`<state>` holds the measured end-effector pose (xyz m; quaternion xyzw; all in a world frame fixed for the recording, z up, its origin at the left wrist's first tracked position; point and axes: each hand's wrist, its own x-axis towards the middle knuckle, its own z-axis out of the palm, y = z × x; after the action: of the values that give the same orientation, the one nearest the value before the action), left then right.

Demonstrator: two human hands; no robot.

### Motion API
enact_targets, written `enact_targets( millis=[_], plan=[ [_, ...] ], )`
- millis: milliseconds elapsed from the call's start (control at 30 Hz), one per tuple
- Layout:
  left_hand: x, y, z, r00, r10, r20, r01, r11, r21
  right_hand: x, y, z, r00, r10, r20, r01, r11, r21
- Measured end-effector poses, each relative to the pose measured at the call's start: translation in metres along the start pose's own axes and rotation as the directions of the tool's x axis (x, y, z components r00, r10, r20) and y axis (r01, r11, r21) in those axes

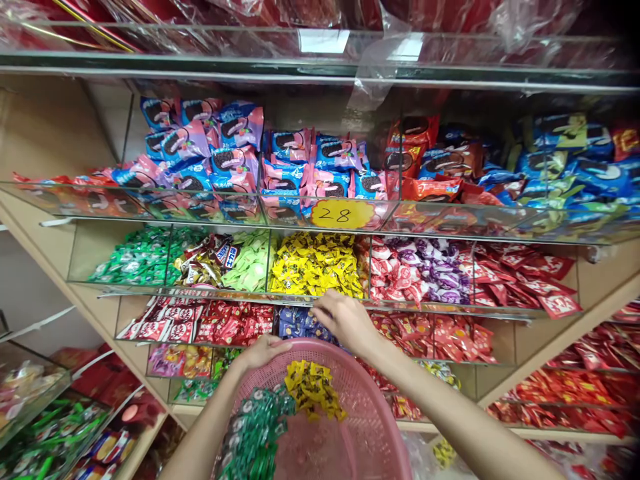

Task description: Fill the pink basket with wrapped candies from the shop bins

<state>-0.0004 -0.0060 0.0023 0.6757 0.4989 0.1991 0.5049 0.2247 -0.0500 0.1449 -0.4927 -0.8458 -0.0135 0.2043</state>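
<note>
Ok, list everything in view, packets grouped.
Perforated basket: one, pink, bottom centre
Green sweets: many, green, in basket
Yellow sweets: many, yellow, in basket
Plastic wrap: count unclear, clear, top
Cookie packets: many, blue, pink, red, upper shelf
Price label "28": one, yellow, upper shelf
Snickers bars: few, brown, middle shelf
Wrapped sweets: many, green, yellow, red, purple, middle shelf
Lower sweets: many, red, blue, shelves below
Side sweets: many, green, red, lower corners
Shelving unit: one, tan, behind basket
Left hand: one, bare, on basket's rim
Right hand: one, bare, before shelves
</note>
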Motion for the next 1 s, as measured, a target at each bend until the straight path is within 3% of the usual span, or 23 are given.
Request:
enact_targets(
  millis=[100,167,300,500,700,833,933,1000],
  plan=[
    [0.003,-0.006,0.0,1.0,0.018,-0.003,-0.017,1.0,0.006,0.028,0.008,-0.021,0.989,0.069,-0.131,-0.089,0.985,-0.149],
    [0.005,-0.009,0.0,1.0,0.017,-0.005,-0.017,1.0,0.013,0.044,0.013,-0.026,0.98,0.12,-0.158,-0.159,0.953,-0.259],
    [0.006,-0.012,0.0,1.0,0.005,0.001,-0.005,0.999,0.031,0.06,0.019,-0.023,0.979,0.168,-0.113,-0.199,0.901,-0.386],
    [0.005,-0.009,-0.001,1.0,0.02,-0.009,-0.02,0.998,0.063,0.062,0.022,-0.017,0.979,0.189,-0.08,-0.205,0.875,-0.438],
    [0.003,-0.005,0.0,1.0,-0.011,-0.005,0.011,1.0,0.025,0.048,0.019,-0.027,0.978,0.095,-0.187,-0.153,0.931,-0.331],
    [0.002,-0.002,-0.001,1.0,-0.009,0.002,0.009,0.999,0.036,0.021,0.0,-0.027,0.964,-0.039,-0.262,0.006,0.992,-0.127],
    [0.003,-0.004,0.0,1.0,0.015,-0.017,-0.014,0.999,0.051,-0.006,-0.014,-0.008,0.979,-0.122,-0.166,0.13,0.991,0.036],
    [0.005,-0.007,0.001,0.999,-0.01,-0.036,0.01,1.0,-0.002,-0.023,-0.018,0.016,0.991,-0.127,-0.036,0.13,0.984,0.125]
  ],
)
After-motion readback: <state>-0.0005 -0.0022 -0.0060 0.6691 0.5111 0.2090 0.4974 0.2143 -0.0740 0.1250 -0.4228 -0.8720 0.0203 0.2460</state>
